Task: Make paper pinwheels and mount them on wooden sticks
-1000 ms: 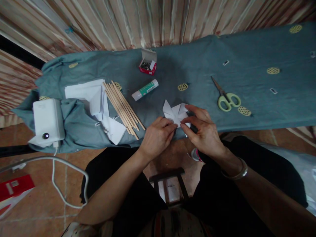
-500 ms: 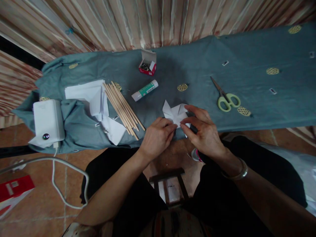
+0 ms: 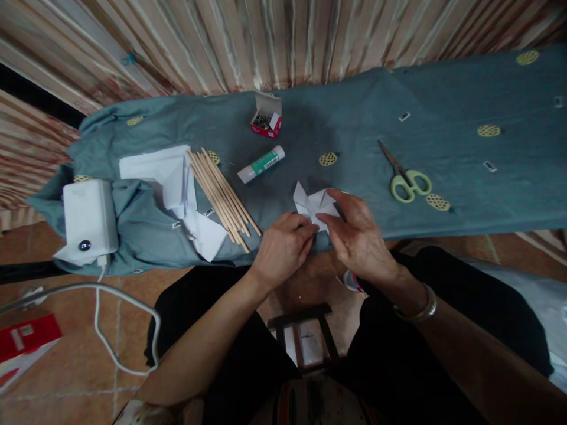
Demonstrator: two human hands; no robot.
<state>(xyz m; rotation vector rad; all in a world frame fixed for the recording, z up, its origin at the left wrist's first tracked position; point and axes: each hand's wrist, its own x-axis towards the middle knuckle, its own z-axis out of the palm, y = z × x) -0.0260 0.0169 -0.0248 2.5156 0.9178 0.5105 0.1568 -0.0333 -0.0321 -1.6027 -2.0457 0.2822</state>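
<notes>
A folded white paper pinwheel (image 3: 310, 203) lies near the front edge of the blue-grey cloth (image 3: 354, 136). My left hand (image 3: 283, 248) is curled, its fingertips pinching the paper's near corner. My right hand (image 3: 358, 239) lies over the paper's right side, thumb and fingers closed on a flap; a bangle sits on that wrist. A bundle of wooden sticks (image 3: 221, 192) lies left of my hands, beside loose white paper sheets (image 3: 170, 180). A glue stick (image 3: 261, 164) lies beyond the pinwheel.
A small red box of pins (image 3: 266, 118) stands open at the back. Green-handled scissors (image 3: 405, 177) lie to the right. A white device (image 3: 86, 218) with a cable sits at the cloth's left end. A dark stool (image 3: 305, 330) stands between my knees.
My right hand has turned and slid slightly left over the paper, lifting its fingers off the right flap. The left hand has barely moved.
</notes>
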